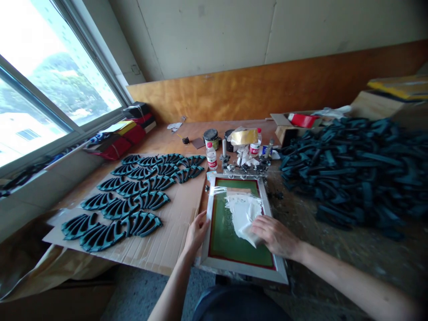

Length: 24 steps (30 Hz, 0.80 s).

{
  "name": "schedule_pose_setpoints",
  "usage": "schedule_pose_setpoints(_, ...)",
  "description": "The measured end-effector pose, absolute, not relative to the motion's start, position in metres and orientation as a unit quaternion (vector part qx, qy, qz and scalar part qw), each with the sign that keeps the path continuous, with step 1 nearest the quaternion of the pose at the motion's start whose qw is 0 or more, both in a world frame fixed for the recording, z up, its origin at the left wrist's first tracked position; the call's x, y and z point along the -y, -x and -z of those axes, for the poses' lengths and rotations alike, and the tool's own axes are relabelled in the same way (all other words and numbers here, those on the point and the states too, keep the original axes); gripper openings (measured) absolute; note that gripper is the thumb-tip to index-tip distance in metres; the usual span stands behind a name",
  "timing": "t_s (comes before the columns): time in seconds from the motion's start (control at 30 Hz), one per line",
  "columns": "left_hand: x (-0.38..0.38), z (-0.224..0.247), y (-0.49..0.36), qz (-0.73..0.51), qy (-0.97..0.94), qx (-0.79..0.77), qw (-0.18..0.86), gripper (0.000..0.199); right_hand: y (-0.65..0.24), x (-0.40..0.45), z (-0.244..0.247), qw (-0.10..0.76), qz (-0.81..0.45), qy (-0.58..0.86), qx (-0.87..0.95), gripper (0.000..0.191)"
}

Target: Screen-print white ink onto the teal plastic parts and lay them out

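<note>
A white-painted screen-printing frame lies flat on the bench, its green mesh bordered in red. My right hand presses a crumpled white cloth or sheet onto the mesh, and white smears surround it. Whether it is cloth or paper is hard to tell. My left hand grips the frame's left rail near the bottom corner. A strip of clear tape crosses the upper left corner of the mesh.
Left of the frame, a cardboard sheet carries rows of dark teal moulded parts. A large heap of similar parts lies to the right. Behind the frame stand a water bottle, jars and scraps. A window is at the left.
</note>
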<state>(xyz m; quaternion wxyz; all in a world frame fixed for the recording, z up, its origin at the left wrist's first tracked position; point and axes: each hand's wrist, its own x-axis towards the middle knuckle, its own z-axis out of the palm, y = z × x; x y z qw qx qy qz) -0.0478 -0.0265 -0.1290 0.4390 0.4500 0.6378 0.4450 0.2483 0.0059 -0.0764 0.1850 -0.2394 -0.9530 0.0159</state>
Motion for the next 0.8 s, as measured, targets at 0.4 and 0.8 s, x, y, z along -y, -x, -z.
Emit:
schedule_pose_setpoints(0.4,0.018,0.009,0.046,-0.539,-0.427,-0.56,0.461,0.056,-0.278,-0.105,-0.002,0.296,0.036,0.563,0.771,0.041)
schedule_pose_setpoints(0.8,0.001,0.0,-0.013,-0.622,-0.324,-0.519,0.49,0.065,-0.234,-0.008,0.126,0.18,0.007,0.568,0.803,0.019)
